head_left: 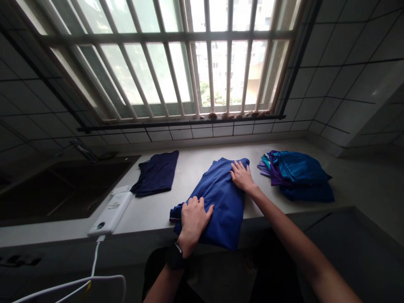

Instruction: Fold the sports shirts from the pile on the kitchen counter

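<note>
Blue garment (222,202), one, lying on the pale counter (158,212), its far end well back from the front edge, its near end hanging over that edge; shallow creases across the upper face. Step in hand, by judgement: smoothing and squaring the cloth. Best handled with light, flat pressure, one palm anchoring while the other sweeps outward, so that the layers beneath do not slide; the overhanging end is best drawn fully onto the counter, since its weight could pull the rest forward. Left hand (195,216), one, palm down, fingers loosely bent and thumb spread, not closed around anything; it rests on the garment's near left part, close to the counter's front edge and just beside the gathered edge (174,215). Right hand (243,174), one, fingers extended and apart, gripping nothing; it lies on the garment's far right corner, toward the back of the counter. Most of the garment's face is between and below the two hands. Flanking items: navy garment (159,172), toward the sink end, apart; garment stack (299,168), toward the counter's right end, also apart.
</note>
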Available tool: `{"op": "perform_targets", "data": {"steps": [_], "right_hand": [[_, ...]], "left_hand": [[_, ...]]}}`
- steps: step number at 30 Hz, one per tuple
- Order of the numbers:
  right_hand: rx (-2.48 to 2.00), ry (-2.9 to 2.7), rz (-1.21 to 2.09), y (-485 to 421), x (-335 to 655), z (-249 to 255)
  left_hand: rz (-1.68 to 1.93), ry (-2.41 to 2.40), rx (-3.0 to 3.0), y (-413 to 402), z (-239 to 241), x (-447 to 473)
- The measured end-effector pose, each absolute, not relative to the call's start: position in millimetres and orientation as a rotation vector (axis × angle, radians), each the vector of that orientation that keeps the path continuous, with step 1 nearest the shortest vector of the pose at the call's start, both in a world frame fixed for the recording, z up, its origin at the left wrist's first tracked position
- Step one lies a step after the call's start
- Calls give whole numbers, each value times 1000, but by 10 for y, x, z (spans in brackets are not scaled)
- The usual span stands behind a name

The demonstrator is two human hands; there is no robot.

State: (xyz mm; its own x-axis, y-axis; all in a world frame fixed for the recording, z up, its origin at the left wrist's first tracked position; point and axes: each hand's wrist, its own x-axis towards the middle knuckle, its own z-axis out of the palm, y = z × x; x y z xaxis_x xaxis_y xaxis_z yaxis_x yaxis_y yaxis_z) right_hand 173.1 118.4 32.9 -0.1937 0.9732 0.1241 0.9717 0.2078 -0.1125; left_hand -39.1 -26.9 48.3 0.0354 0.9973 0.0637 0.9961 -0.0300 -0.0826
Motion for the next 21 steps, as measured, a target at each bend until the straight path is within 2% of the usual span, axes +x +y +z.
{"op": "perform_targets", "data": {"steps": [4,11,17,21], "right_hand": [[-1839,-2389,207,1023,1640,229],[-1746,-2385,171,1098,1737,76],[-1600,-2493,154,1340,1672,238],[-1446,-2458,151,979,1614,279]], "left_hand": [[-188,-2141,-2126,-94,371,-602],[-517,-2031,-2342,38,-8,-909],[-462,-1684,-2652,-192,57,-969],[-468,-1605,-2601,-477,-4,-1060]]}}
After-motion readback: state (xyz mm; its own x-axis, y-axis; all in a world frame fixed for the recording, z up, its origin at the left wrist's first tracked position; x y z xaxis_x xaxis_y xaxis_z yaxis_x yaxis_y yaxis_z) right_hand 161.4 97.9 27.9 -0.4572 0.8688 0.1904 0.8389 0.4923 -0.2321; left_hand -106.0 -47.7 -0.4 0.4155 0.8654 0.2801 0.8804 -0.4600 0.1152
